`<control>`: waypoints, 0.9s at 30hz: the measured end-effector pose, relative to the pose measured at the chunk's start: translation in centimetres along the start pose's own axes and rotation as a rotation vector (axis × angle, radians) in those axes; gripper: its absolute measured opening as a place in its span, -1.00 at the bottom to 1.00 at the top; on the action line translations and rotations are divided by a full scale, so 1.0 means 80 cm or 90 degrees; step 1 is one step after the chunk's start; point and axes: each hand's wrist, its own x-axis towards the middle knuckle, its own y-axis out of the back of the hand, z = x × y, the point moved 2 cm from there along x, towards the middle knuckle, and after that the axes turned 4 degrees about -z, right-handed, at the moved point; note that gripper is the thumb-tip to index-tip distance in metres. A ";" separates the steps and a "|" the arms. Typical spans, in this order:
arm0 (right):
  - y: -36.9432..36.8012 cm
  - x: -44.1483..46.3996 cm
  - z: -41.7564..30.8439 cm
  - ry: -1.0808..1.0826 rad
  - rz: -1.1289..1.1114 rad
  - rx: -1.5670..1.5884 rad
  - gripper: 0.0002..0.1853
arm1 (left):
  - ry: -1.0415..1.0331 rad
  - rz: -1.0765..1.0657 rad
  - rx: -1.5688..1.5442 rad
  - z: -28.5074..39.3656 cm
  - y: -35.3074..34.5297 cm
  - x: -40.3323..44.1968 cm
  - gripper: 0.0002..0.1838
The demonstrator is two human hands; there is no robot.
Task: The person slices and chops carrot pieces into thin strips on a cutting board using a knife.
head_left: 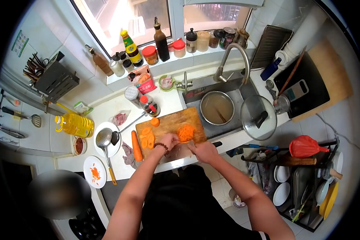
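Observation:
A wooden cutting board (168,121) lies at the counter's front edge. On it are a heap of shredded carrot (186,133), several carrot slices (147,138) and a carrot stub (155,122). My right hand (204,151) is closed on a broad-bladed knife (181,151), its blade flat and pointing left at the board's front edge; the dark handle end shows beyond the hand. My left hand (168,142), with a beaded bracelet, has its fingers pressed together beside the blade and the shreds; what they pinch is too small to tell. A whole carrot (137,146) lies left of the board.
Behind the board is a sink (237,121) holding a pot (217,108) of cloudy water. A glass lid (259,117) rests to its right. Left are a plate with a ladle (104,137), a plate with carrot bits (95,172), a cloth (129,155) and an oil jug (75,125).

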 end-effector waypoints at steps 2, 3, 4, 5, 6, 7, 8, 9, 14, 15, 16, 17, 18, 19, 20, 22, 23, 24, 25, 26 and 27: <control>0.004 -0.005 0.003 -0.002 0.015 0.015 -0.55 | 0.187 0.144 0.080 -0.020 -0.002 0.005 -0.78; 0.006 -0.006 0.006 -0.001 0.013 0.014 -0.55 | 0.187 0.145 0.078 -0.012 -0.002 0.007 -0.78; 0.008 -0.007 0.009 -0.002 0.018 0.017 -0.55 | 0.119 0.137 0.051 0.005 0.000 0.009 -0.80; 0.009 -0.010 0.009 -0.001 0.020 0.022 -0.55 | 0.053 0.129 0.024 0.020 -0.001 0.009 -0.81; 0.009 -0.010 0.010 0.004 0.018 0.023 -0.55 | 0.057 0.132 0.022 0.027 -0.005 0.010 -0.81; 0.010 -0.009 0.011 0.010 0.008 0.011 -0.56 | 0.043 0.079 0.017 0.034 -0.010 0.013 -0.82; 0.009 -0.005 0.010 0.022 -0.002 -0.001 -0.57 | 0.033 0.031 0.012 0.038 -0.013 0.013 -0.82; 0.007 -0.001 0.011 0.037 -0.002 -0.001 -0.57 | 0.108 0.069 0.074 0.024 -0.019 0.016 -0.82; -0.006 -0.017 0.017 -0.016 0.016 0.059 -0.63 | 0.291 0.327 0.024 -0.060 0.005 -0.040 -0.89; -0.009 -0.026 0.014 -0.045 0.029 0.118 -0.65 | 0.345 0.359 0.022 -0.076 0.016 -0.068 -0.86; -0.012 -0.035 0.010 -0.041 0.026 0.123 -0.65 | 0.398 0.391 0.017 -0.087 0.024 -0.093 -0.82; -0.013 -0.041 0.010 -0.078 0.045 0.152 -0.63 | 0.435 0.392 0.034 -0.095 0.028 -0.112 -0.75; -0.012 -0.046 0.008 -0.116 0.065 0.180 -0.62 | 0.470 0.394 0.051 -0.101 0.034 -0.128 -0.67; -0.011 -0.047 0.004 -0.160 0.049 0.212 -0.61 | 0.505 0.371 0.015 -0.114 0.039 -0.133 -0.54; -0.009 -0.049 -0.002 -0.157 0.051 0.209 -0.61 | 0.504 0.376 0.015 -0.120 0.041 -0.133 -0.54; -0.012 -0.059 -0.013 -0.243 0.089 0.279 -0.67 | 0.450 0.384 0.087 -0.114 0.047 -0.133 -0.46; -0.018 -0.064 -0.017 -0.271 0.094 0.328 -0.68 | 0.443 0.381 0.038 -0.136 0.039 -0.124 -0.39; -0.013 -0.066 -0.025 -0.273 0.094 0.325 -0.68 | 0.440 0.380 0.036 -0.135 0.042 -0.119 -0.39; -0.006 -0.069 -0.036 -0.318 0.070 0.362 -0.67 | 0.424 0.362 0.046 -0.135 0.046 -0.110 -0.37; -0.003 -0.070 -0.040 -0.365 0.048 0.394 -0.66 | 0.402 0.346 0.055 -0.135 0.051 -0.093 -0.36; -0.006 -0.070 -0.047 -0.372 0.050 0.391 -0.66 | 0.413 0.305 0.054 -0.129 0.057 -0.085 -0.35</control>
